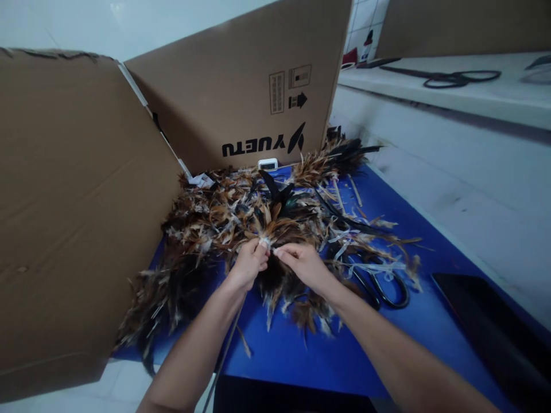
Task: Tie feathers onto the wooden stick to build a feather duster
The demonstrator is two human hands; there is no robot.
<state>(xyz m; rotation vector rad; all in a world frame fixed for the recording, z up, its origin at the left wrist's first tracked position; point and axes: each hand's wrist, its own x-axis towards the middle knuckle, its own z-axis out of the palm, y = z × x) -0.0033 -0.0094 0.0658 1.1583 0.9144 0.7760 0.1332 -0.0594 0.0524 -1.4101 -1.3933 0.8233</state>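
Note:
At the middle of the blue table, my left hand is closed around the pale base of a bunch of brown feathers. Dark, longer feathers stand up behind it. Close beside, my right hand pinches thumb and finger together at the same pale base. Whatever lies between those fingertips is too small to make out. A thin cord or stick runs down from beneath my left hand toward the table's front edge. Loose brown and white feathers lie heaped behind and around both hands.
Cardboard panels wall off the left and back. A small white device with a display stands at the back. Black-handled scissors and a black flat object lie right. Another pair of scissors rests on the ledge.

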